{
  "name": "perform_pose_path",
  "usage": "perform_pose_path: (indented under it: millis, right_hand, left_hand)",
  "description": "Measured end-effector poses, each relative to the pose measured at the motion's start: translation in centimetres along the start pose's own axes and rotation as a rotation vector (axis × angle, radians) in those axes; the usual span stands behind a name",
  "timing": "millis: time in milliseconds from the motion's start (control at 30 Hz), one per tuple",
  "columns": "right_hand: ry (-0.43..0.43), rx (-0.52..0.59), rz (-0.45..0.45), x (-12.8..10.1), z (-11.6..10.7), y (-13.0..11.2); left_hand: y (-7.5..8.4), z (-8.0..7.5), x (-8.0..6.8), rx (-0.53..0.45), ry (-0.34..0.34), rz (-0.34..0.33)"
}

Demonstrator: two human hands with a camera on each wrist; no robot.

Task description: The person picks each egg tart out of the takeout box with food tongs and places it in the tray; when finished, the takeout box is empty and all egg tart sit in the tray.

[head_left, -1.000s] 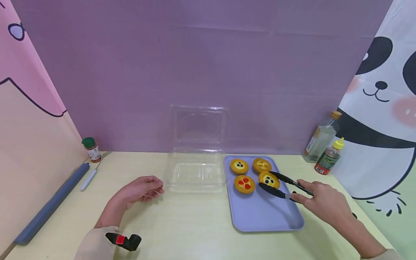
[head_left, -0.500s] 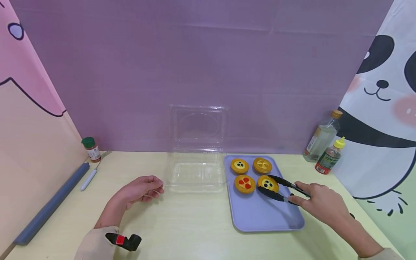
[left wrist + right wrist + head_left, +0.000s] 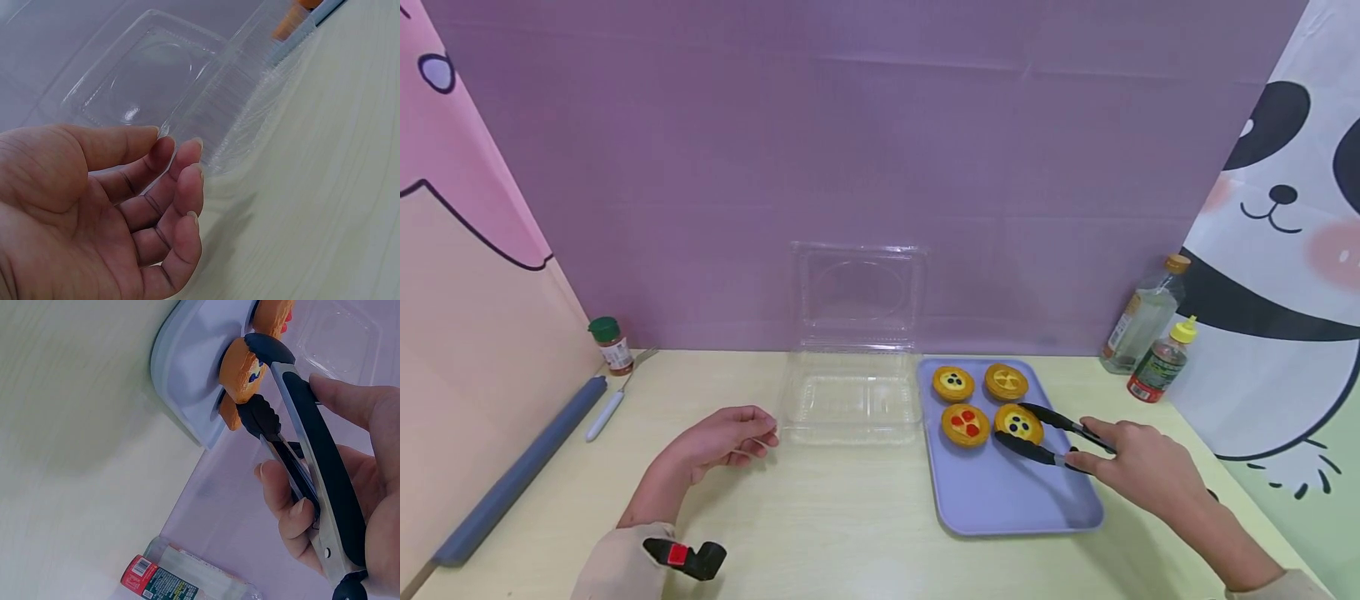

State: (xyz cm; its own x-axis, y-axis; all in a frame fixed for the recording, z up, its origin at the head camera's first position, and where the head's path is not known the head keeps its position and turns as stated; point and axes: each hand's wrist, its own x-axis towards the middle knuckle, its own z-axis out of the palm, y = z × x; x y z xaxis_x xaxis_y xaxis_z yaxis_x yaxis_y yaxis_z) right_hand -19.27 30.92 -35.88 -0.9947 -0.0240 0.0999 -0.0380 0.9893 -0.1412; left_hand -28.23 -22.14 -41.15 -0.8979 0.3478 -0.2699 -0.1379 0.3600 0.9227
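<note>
In the head view my left hand [image 3: 733,437] is at the left edge of a clear hinged plastic container [image 3: 850,400], whose lid stands upright behind its base. The left wrist view shows my thumb and index finger pinching the container's rim [image 3: 206,69]. My right hand [image 3: 1150,467] grips black-and-silver tongs [image 3: 1037,450]. The tongs' tips lie around an egg tart with blueberries [image 3: 1019,423], on the front right of the tart group, on a lilac tray [image 3: 1000,508]. In the right wrist view the tips touch this tart [image 3: 240,372] from both sides.
Beside it on the tray are a strawberry tart [image 3: 965,426], another blueberry tart [image 3: 952,383] and a plain-topped tart [image 3: 1006,382]. Bottles [image 3: 1157,362] stand at the back right. At left are a green-lidded jar [image 3: 611,345], a white-handled fork [image 3: 606,412] and a blue roll [image 3: 523,475].
The tongs and the blueberry tart between their tips have shifted slightly left and toward me, away from the plain-topped tart. My left hand has stayed in place.
</note>
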Motion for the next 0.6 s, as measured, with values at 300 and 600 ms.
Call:
perform_pose_path:
  millis: [300,600]
  right_hand:
    - [-0.021,-0.005,0.02,0.17,-0.28,0.07]
    - [-0.056,-0.01,0.038,0.28,-0.81,0.11]
  left_hand:
    - [0.0,-0.01,0.02,-0.003,-0.001,-0.003]
    - [0.06,-0.1,0.01,-0.002,-0.002,-0.005]
